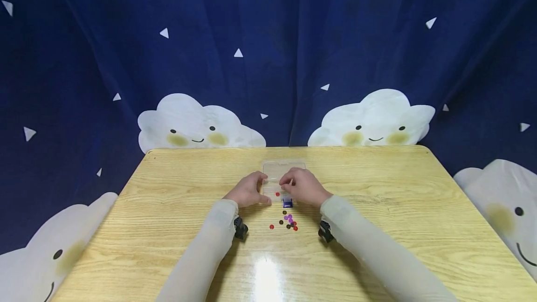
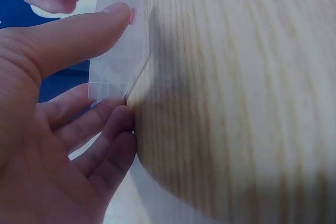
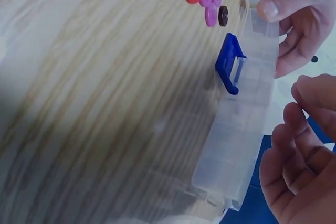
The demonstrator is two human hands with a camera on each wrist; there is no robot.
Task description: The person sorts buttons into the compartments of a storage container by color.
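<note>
A clear plastic divided box (image 1: 273, 189) with a blue latch (image 3: 229, 65) on its front stands on the table, its clear lid (image 1: 278, 168) raised at the back. My left hand (image 1: 249, 189) grips the box's left end, thumb over the front wall (image 2: 116, 59) and fingers at the end. A red button-like disc (image 1: 277, 194) shows in the front of the box, near the left thumb. Over the right part of the box, my right hand (image 1: 305, 186) has its thumb and index fingertips (image 3: 300, 88) together; I see nothing between them.
In front of the box lie several small discs: red ones (image 1: 271, 227), black ones (image 1: 281, 222) and purple ones (image 1: 290, 216). The wooden table (image 1: 176, 199) ends at a dark blue curtain (image 1: 268, 78) with white clouds.
</note>
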